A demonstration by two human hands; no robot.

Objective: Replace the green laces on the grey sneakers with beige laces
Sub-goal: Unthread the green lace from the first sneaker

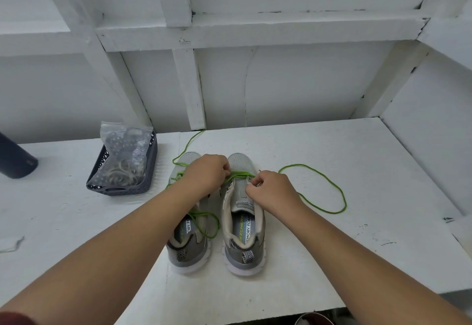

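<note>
Two grey sneakers stand side by side on the white table, toes pointing away from me: the left sneaker [187,245] and the right sneaker [242,235]. My left hand [207,174] pinches the green lace [329,184] at the lowest eyelets of the right sneaker. My right hand [273,192] pinches the same lace at the shoe's right eyelet edge. That lace is mostly unthreaded and loops out across the table to the right. The left sneaker's green lace [204,218] lies loose over its opening and trails toward the wall.
A dark mesh basket [120,186] at the left holds a clear bag with beige laces [120,171]. A dark cylinder [15,161] lies at the far left edge. White walls with wooden framing close in the back and right of the table [357,235].
</note>
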